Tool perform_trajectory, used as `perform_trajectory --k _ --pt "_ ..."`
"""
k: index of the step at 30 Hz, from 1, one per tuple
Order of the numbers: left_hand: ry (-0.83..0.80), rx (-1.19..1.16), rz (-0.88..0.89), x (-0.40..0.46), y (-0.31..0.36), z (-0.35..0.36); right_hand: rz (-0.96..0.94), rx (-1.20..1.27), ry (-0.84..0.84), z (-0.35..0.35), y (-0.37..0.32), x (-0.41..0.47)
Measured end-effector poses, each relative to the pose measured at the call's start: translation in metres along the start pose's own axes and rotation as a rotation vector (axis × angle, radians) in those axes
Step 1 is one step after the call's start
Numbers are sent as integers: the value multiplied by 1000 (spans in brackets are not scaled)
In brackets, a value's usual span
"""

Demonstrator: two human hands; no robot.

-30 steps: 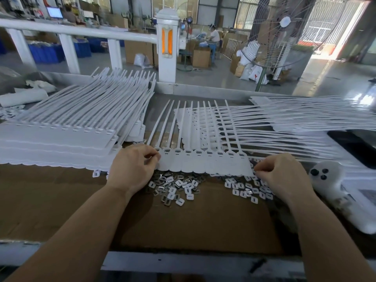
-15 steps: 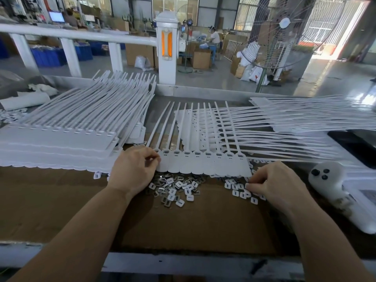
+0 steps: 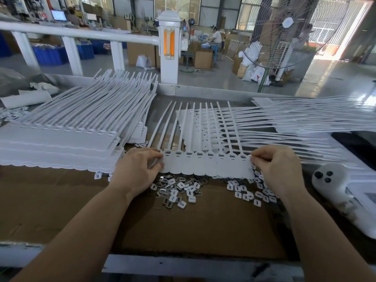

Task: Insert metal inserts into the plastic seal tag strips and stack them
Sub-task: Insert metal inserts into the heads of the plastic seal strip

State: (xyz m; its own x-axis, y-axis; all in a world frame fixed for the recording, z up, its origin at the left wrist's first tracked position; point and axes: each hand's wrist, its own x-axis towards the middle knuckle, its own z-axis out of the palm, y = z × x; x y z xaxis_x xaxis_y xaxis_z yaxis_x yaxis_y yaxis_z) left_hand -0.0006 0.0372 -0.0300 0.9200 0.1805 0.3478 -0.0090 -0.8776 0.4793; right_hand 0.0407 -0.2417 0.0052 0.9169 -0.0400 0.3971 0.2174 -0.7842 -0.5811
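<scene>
A white plastic seal tag strip (image 3: 205,166) with several joined tags lies flat on the cardboard, its thin tails pointing away from me. My left hand (image 3: 136,169) pinches its left end. My right hand (image 3: 278,169) pinches a small white piece at the strip's top right corner, by the last slot. Loose metal inserts and white caps (image 3: 179,192) lie in a heap just below the strip, with more white caps (image 3: 250,193) near my right wrist. A tall stack of strips (image 3: 61,143) sits to the left.
More strips (image 3: 305,123) fan out across the right of the brown cardboard (image 3: 183,231). A white device with black buttons (image 3: 329,180) lies at the right edge. A white railing (image 3: 81,34) and post stand behind the bench, and a fan beyond.
My right hand dipped down to the loose caps, then came back up to the strip's right corner with a small piece pinched. The left hand stayed on the strip's left end.
</scene>
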Motion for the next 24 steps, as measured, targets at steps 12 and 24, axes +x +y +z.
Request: perform_trajectory --k 12,24 --pt "-6 -14 8 0 2 -2 -88 -143 21 21 7 12" --pt "-11 -3 16 1 2 -2 -220 -384 -3 27 13 6"
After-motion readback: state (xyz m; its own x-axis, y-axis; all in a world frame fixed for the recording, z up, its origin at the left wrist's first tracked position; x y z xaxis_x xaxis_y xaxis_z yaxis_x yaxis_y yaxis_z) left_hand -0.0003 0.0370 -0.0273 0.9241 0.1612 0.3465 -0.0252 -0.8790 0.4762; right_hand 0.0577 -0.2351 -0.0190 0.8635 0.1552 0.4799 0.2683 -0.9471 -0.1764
